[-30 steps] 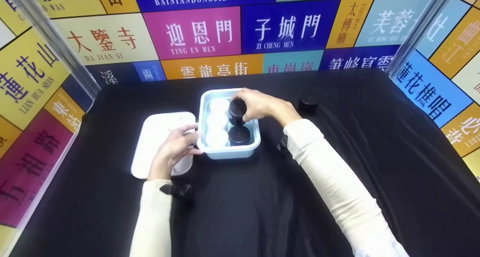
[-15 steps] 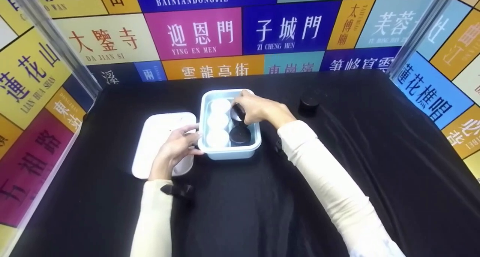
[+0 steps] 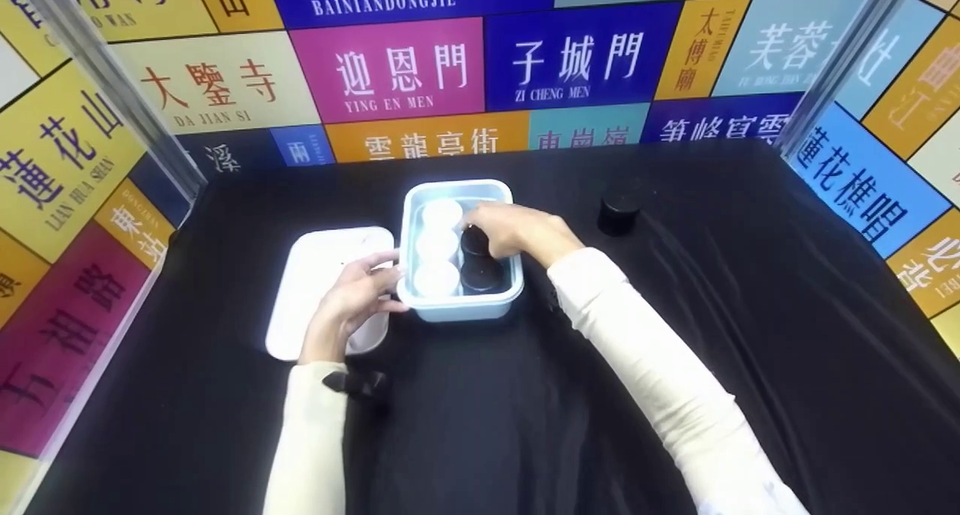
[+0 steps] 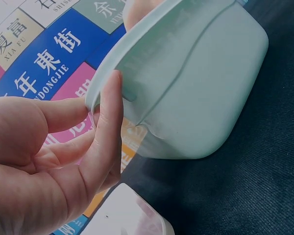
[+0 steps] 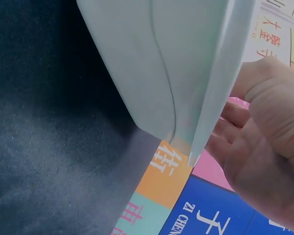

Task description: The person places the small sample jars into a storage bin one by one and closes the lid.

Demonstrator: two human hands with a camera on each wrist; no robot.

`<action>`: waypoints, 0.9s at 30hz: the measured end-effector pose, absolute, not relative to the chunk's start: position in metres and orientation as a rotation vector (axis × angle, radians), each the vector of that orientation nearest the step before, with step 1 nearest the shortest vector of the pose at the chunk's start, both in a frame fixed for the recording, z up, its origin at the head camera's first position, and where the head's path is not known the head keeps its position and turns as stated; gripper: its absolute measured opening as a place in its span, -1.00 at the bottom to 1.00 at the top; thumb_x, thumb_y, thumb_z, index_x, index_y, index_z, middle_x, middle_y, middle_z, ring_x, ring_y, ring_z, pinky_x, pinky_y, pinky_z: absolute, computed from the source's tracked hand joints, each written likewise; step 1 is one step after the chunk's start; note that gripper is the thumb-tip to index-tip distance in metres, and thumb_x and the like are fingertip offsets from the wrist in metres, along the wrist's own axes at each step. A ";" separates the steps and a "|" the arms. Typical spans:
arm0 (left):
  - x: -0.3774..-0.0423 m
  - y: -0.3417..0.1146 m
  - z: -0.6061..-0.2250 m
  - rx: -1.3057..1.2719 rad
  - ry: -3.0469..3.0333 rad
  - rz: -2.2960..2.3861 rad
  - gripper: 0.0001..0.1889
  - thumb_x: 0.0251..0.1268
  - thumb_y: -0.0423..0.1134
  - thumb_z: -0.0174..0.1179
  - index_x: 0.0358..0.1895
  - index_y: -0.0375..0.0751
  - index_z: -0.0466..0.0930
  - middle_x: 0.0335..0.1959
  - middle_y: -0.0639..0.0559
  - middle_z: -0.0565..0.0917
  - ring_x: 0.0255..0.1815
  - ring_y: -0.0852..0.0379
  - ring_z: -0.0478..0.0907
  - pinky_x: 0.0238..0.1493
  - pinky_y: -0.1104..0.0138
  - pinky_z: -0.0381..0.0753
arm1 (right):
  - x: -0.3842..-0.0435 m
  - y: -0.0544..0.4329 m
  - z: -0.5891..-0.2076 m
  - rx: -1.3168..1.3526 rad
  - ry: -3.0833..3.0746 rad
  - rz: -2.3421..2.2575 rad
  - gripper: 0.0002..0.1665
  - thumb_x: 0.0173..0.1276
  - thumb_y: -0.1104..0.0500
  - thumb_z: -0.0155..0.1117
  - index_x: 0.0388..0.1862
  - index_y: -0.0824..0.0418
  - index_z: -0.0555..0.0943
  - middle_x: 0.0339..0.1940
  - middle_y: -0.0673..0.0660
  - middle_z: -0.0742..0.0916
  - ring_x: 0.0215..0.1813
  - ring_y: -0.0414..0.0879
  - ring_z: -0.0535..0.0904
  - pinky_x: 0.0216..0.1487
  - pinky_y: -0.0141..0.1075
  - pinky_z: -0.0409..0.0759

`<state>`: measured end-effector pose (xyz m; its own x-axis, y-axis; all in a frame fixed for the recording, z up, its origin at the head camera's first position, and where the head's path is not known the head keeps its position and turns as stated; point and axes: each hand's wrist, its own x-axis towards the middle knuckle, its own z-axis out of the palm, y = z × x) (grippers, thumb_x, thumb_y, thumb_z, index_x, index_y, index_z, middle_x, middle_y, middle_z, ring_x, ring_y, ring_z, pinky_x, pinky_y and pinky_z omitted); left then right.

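Compared with half a second ago, found the right hand (image 3: 517, 230) lower and nearer the front of the pale blue box (image 3: 465, 302), and the black cylinder (image 3: 475, 241) brought from a tilt to roughly upright. Found the left hand (image 3: 352, 297) unchanged at the left rim, pinching it between thumb and fingers.

Logged the cylinder as dark and round-topped, partly hidden by the right hand's bent, gripping fingers. Located inside the box, in the right-hand row, just behind a second black cylinder (image 3: 482, 275) and beside three white round pieces (image 3: 441, 243).

Noted from the head view only: box contents, and a third black cylinder (image 3: 619, 215) on the black cloth (image 3: 525, 395). Noted from the wrist views only: a line along the outer wall, in a greener tint. Observed the white lid (image 3: 307, 290) in the head and left wrist views.
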<state>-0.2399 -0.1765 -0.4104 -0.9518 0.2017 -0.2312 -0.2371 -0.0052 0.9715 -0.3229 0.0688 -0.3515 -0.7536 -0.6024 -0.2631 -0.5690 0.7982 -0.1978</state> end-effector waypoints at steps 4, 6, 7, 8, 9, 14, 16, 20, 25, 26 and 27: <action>-0.240 -0.176 -0.410 -0.027 1.966 2.034 -0.45 0.46 -0.38 0.04 0.46 -0.44 0.21 -0.22 -0.03 0.66 -0.35 0.15 0.67 -0.36 0.36 0.81 | -0.320 0.069 -0.351 -0.876 2.683 -0.124 -0.21 0.18 0.50 0.14 0.37 -0.04 0.51 0.30 0.13 0.58 0.19 0.04 0.44 0.37 -0.16 0.51; -0.240 -0.177 -0.410 -0.028 1.959 2.035 -0.45 0.47 -0.38 0.05 0.46 -0.43 0.21 -0.22 -0.03 0.65 -0.35 0.15 0.67 -0.36 0.36 0.81 | -0.319 0.068 -0.350 -0.862 2.681 -0.116 -0.21 0.20 0.48 0.16 0.38 -0.06 0.50 0.30 0.13 0.57 0.20 0.04 0.44 0.39 -0.14 0.51; -0.240 -0.177 -0.411 -0.030 1.955 2.036 -0.45 0.48 -0.38 0.05 0.46 -0.43 0.21 -0.22 -0.03 0.65 -0.34 0.15 0.67 -0.36 0.36 0.81 | -0.318 0.068 -0.350 -0.857 2.681 -0.110 -0.21 0.20 0.47 0.17 0.39 -0.06 0.49 0.31 0.13 0.57 0.21 0.04 0.44 0.40 -0.13 0.50; -0.240 -0.177 -0.411 -0.033 1.953 2.036 -0.45 0.48 -0.38 0.05 0.46 -0.43 0.20 -0.22 -0.03 0.65 -0.34 0.15 0.67 -0.36 0.36 0.81 | -0.318 0.068 -0.350 -0.853 2.681 -0.103 -0.22 0.21 0.46 0.18 0.40 -0.07 0.48 0.32 0.13 0.56 0.22 0.04 0.44 0.40 -0.12 0.50; -0.240 -0.177 -0.411 -0.034 1.952 2.036 -0.45 0.47 -0.38 0.05 0.46 -0.43 0.21 -0.22 -0.03 0.65 -0.34 0.16 0.67 -0.36 0.37 0.81 | -0.317 0.069 -0.349 -0.852 2.682 -0.099 -0.22 0.21 0.45 0.19 0.40 -0.06 0.48 0.32 0.13 0.56 0.22 0.05 0.44 0.39 -0.11 0.52; -0.240 -0.177 -0.411 -0.033 1.954 2.041 -0.45 0.48 -0.38 0.05 0.46 -0.43 0.21 -0.22 -0.04 0.64 -0.37 0.16 0.65 -0.35 0.37 0.81 | -0.314 0.072 -0.346 -0.902 2.714 -0.126 -0.25 0.20 0.44 0.24 0.37 0.00 0.50 0.28 0.19 0.54 0.25 0.08 0.41 0.46 -0.07 0.47; -0.240 -0.178 -0.412 -0.032 1.956 2.042 -0.45 0.48 -0.38 0.04 0.46 -0.44 0.20 -0.21 -0.04 0.63 -0.37 0.16 0.65 -0.36 0.37 0.81 | -0.312 0.076 -0.345 -0.928 2.736 -0.169 -0.27 0.20 0.43 0.26 0.37 0.03 0.51 0.28 0.19 0.54 0.30 0.08 0.39 0.53 -0.04 0.38; -0.240 -0.178 -0.413 -0.025 1.957 2.037 -0.45 0.49 -0.38 0.04 0.47 -0.45 0.18 -0.22 -0.02 0.64 -0.35 0.16 0.66 -0.35 0.36 0.81 | -0.310 0.084 -0.347 -0.951 2.803 -0.307 -0.33 0.25 0.37 0.30 0.37 0.10 0.51 0.32 0.20 0.54 0.40 0.11 0.37 0.57 0.08 0.29; -0.240 -0.178 -0.413 -0.023 1.961 2.037 -0.46 0.50 -0.38 0.03 0.47 -0.45 0.18 -0.22 0.00 0.65 -0.32 0.17 0.68 -0.34 0.37 0.81 | -0.305 0.100 -0.351 -0.890 2.922 -0.557 -0.42 0.33 0.23 0.33 0.35 0.19 0.52 0.33 0.24 0.55 0.41 0.18 0.37 0.50 0.13 0.32; -0.240 -0.178 -0.413 -0.021 1.962 2.037 -0.45 0.50 -0.38 0.02 0.47 -0.45 0.18 -0.22 0.00 0.65 -0.31 0.17 0.68 -0.34 0.36 0.81 | -0.304 0.103 -0.353 -0.863 2.946 -0.613 -0.43 0.34 0.21 0.33 0.33 0.20 0.53 0.31 0.25 0.56 0.39 0.19 0.39 0.47 0.13 0.33; -0.240 -0.178 -0.413 -0.018 1.961 2.038 -0.46 0.50 -0.38 0.02 0.47 -0.46 0.18 -0.22 -0.01 0.65 -0.31 0.16 0.68 -0.34 0.36 0.81 | -0.303 0.107 -0.355 -0.831 2.968 -0.674 -0.44 0.34 0.20 0.34 0.32 0.21 0.54 0.29 0.25 0.57 0.37 0.19 0.40 0.46 0.13 0.34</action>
<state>-0.2403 -0.1776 -0.4131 -0.9513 0.2134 -0.2226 -0.2307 -0.0135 0.9729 -0.3028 0.1069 -0.3546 -0.8612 -0.4926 0.1252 -0.4984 0.7702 -0.3981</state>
